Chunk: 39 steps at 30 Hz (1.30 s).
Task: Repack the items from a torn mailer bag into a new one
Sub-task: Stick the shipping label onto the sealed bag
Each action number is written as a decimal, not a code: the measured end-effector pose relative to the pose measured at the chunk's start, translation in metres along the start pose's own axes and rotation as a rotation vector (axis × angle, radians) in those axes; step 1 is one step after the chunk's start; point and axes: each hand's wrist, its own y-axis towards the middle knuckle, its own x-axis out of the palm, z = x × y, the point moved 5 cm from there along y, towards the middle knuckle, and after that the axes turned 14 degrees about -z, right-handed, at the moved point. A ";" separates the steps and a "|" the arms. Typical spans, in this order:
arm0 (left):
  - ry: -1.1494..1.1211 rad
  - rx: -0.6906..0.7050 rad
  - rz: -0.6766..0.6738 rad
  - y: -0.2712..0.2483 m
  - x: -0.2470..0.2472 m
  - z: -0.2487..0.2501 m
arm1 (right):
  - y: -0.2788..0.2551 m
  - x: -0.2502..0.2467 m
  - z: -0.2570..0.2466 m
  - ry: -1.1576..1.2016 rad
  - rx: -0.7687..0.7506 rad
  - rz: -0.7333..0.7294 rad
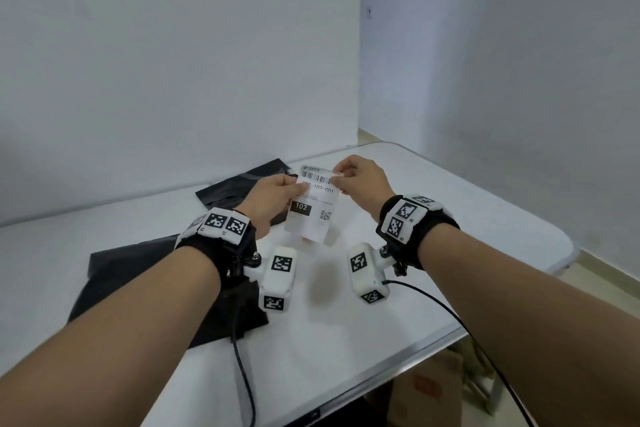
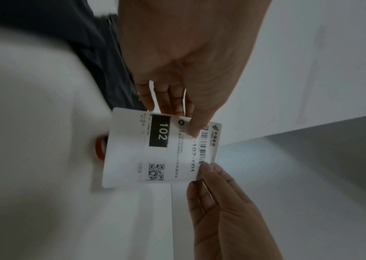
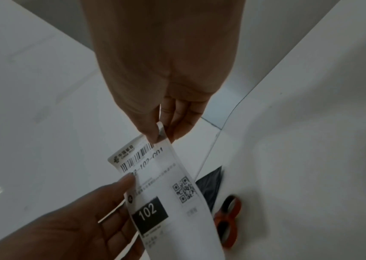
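A white table (image 1: 363, 322) stands in a corner of pale walls. On it lie two black mailer bags (image 1: 239, 184) (one far, one near left under the forearm) and one pair of orange-handled scissors (image 3: 227, 219). One shipping label (image 1: 313, 206), printed 102, is held above the table: the left hand (image 1: 273, 199) pinches its left edge, the right hand (image 1: 360, 180) pinches its top right corner.

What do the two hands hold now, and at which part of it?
Both hold the white paper shipping label: the left hand pinches its left edge under the barcode, the right hand pinches its top right corner.
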 end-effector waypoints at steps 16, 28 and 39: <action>-0.008 0.041 0.425 -0.161 -0.156 -0.004 | 0.004 0.178 -0.092 0.151 -0.027 -0.385; -0.274 0.020 0.413 -0.197 -0.195 -0.034 | -0.022 0.258 -0.108 0.446 0.092 -0.761; 1.067 -0.315 -0.105 -0.177 -0.182 -0.058 | -0.001 0.222 -0.053 0.920 0.312 -0.264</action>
